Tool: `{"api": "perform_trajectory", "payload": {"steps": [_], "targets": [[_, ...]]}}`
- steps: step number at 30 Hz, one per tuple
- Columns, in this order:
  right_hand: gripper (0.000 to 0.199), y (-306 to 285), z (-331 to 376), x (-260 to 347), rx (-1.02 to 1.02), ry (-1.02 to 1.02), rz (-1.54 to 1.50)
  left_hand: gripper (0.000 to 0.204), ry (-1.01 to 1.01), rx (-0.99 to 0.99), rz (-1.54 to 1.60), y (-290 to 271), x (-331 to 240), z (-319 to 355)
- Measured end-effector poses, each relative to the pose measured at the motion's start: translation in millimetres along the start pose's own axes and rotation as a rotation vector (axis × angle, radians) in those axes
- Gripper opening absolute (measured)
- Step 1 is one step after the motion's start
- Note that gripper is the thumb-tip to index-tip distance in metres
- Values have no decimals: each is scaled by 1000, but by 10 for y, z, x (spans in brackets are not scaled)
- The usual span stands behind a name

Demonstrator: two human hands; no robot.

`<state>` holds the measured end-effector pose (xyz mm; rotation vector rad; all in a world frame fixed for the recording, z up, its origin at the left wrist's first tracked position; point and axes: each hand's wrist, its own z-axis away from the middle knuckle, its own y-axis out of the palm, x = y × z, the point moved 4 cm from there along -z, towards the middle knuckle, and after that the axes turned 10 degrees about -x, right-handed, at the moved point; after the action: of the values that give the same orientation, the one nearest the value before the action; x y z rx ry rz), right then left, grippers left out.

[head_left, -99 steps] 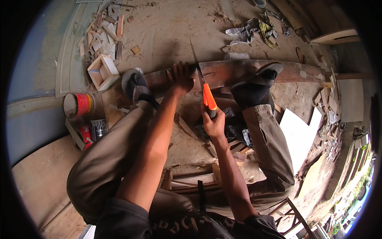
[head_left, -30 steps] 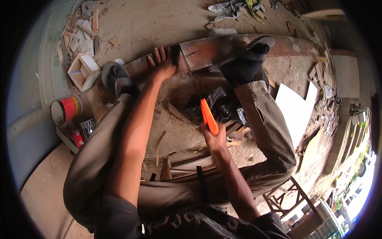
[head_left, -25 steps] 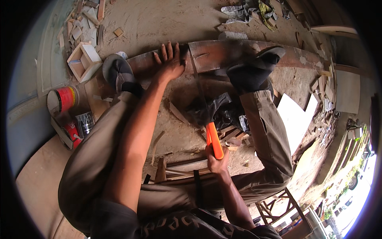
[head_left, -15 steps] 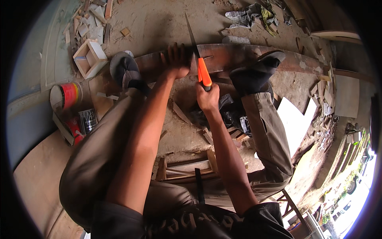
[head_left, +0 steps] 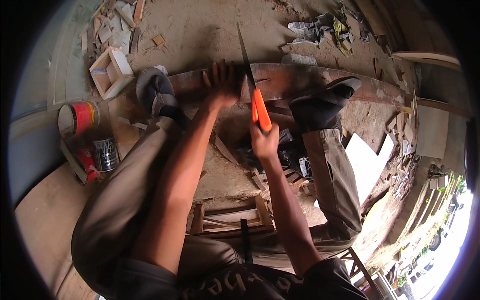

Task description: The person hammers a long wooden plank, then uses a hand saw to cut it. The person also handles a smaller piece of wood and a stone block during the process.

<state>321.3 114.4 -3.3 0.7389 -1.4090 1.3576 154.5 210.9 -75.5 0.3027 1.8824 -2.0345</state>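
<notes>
A hand saw (head_left: 261, 110) with an orange handle points away from me, its thin blade lying across a long brown wooden plank (head_left: 280, 81). My right hand (head_left: 265, 142) is wrapped around the rear of that handle, on the near side of the plank. Pressed flat on the plank just left of the blade is my left hand (head_left: 222, 87), its fingers spread. My left shoe (head_left: 156, 89) and my right shoe (head_left: 325, 102) rest on the plank, one on either side of my hands.
Wood scraps and an open wooden box (head_left: 111, 74) lie at the far left. Below them stand a red can (head_left: 82, 117) and a black can (head_left: 105, 155). Crumpled plastic (head_left: 312, 29) is at the far right, a white board (head_left: 367, 165) beside my right leg. Black plastic (head_left: 285, 150) lies near my right hand.
My right hand has drawn the saw back toward me, so the handle sits nearer. My left hand stays on the plank. The whole view has shifted slightly.
</notes>
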Motion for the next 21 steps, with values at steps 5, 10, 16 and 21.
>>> {"api": "perform_trajectory", "payload": {"steps": [5,10,16,21], "targets": [[25,339,-410,340,76,-45,92,84,-48,80,32,-86,7,-48],[20,-380,683,76,55,97,26,83,7,66,-120,40,68,-51],[18,-808,1338,231,88,174,28,83,26,13,-123,-17,96,19],[22,10,-53,458,77,97,104,82,70,-142,6,7,126,-40]]}}
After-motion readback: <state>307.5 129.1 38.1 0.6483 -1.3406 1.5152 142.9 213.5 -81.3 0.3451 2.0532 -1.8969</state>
